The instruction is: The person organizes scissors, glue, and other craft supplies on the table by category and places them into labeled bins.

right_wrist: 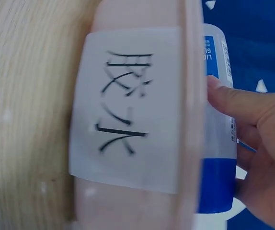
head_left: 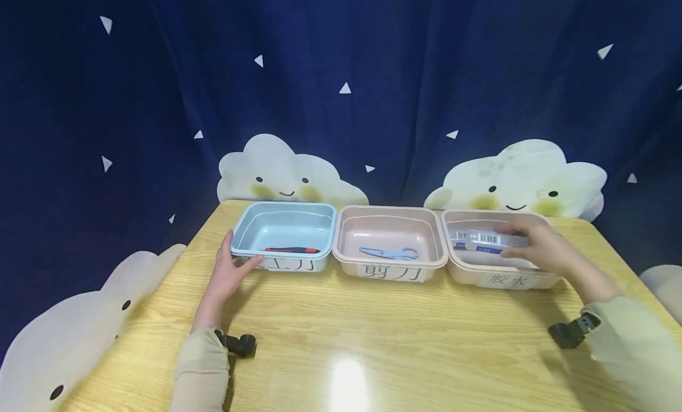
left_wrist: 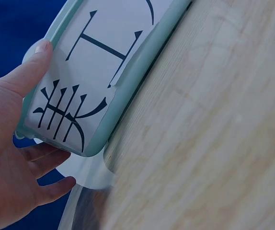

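Note:
My left hand (head_left: 228,274) grips the near left corner of a light blue plastic bin (head_left: 326,259), thumb on the front rim and the other fingers round the side. Inside that bin lies a red-and-black utility knife (head_left: 293,250). Over at the right, my right hand (head_left: 546,249) holds a clear glue bottle (head_left: 492,241) with a blue label, lying sideways within the right-hand pink bin (head_left: 462,272). A second glue bottle (head_left: 457,239) shows partly behind it. In the right wrist view the thumb presses the side of the held bottle (right_wrist: 218,136), and the bin wall hides part of it.
Between the two bins stands another pinkish bin (head_left: 346,266) holding blue scissors (head_left: 389,253). All three bins carry paper labels in front and form a row along the far edge of the wooden table (head_left: 426,341). A dark blue curtain (head_left: 319,116) with clouds hangs behind.

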The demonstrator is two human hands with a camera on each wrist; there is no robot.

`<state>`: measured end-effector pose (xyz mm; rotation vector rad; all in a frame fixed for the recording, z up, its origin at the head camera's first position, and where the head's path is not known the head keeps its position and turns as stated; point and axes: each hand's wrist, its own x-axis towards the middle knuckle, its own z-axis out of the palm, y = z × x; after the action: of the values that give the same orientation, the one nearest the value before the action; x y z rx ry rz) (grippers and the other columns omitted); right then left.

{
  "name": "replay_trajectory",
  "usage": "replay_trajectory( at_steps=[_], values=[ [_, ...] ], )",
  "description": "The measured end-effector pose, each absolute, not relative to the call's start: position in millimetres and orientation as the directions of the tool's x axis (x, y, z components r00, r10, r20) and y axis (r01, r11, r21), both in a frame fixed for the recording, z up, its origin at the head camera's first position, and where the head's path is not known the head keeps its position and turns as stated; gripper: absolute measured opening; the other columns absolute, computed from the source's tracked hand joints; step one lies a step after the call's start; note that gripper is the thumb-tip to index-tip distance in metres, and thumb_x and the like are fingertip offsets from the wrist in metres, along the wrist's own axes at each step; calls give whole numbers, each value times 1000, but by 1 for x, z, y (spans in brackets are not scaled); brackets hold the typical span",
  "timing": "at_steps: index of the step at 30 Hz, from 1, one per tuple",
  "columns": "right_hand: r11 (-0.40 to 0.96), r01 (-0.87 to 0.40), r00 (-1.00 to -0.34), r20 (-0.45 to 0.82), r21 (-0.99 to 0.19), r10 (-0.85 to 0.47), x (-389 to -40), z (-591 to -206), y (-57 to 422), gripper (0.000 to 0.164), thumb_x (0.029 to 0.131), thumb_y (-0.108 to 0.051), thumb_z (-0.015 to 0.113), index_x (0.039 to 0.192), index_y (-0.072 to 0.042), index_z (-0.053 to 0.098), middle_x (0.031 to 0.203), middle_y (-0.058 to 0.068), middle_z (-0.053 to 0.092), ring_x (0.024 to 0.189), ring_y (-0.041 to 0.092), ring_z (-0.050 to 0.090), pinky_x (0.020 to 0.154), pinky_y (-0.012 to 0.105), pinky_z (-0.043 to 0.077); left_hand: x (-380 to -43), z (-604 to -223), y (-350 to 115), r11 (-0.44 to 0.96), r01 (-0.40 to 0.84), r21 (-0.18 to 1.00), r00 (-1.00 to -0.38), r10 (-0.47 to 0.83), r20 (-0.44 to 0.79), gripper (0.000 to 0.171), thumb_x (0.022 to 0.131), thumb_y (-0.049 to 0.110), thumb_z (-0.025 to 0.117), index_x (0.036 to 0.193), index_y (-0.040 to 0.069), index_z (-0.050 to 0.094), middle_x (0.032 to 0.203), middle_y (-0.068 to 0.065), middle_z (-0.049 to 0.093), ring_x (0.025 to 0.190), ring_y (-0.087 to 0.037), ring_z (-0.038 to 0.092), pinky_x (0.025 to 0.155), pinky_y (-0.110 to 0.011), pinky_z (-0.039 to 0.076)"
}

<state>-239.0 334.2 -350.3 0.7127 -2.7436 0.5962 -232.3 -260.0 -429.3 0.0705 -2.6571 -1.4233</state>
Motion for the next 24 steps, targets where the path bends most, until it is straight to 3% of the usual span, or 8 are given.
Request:
replay_trajectory(
  at_steps=[5, 10, 24],
  values=[
    [845, -441, -891, 256, -301, -374, -252, -368, 337, 37, 64, -19, 81, 97, -7, 70, 96, 10, 68, 97, 29, 57, 87, 48, 39, -229, -431, -259, 558, 8, 830, -992, -100, 77, 104, 80, 42, 66, 146, 15, -8, 147, -24, 6, 133, -40, 19, 109, -53, 17],
    [841, -408, -913, 166, -357, -372, -256, -376, 336, 39, 70, -18, 77, 105, -3, 67, 103, 17, 66, 99, 35, 58, 87, 51, 40, -227, -432, -259, 562, 11, 827, -992, -101, 82, 103, 80, 41, 66, 146, 14, -8, 147, -25, 7, 133, -41, 19, 109, -52, 18],
    [870, -337, -939, 61, -359, -339, -275, -385, 325, 43, 64, -20, 79, 102, -4, 68, 102, 20, 65, 96, 38, 59, 84, 52, 43, -228, -425, -259, 569, 11, 822, -991, -102, 83, 104, 80, 43, 66, 146, 14, -9, 148, -25, 5, 134, -41, 14, 109, -53, 16]
  ],
)
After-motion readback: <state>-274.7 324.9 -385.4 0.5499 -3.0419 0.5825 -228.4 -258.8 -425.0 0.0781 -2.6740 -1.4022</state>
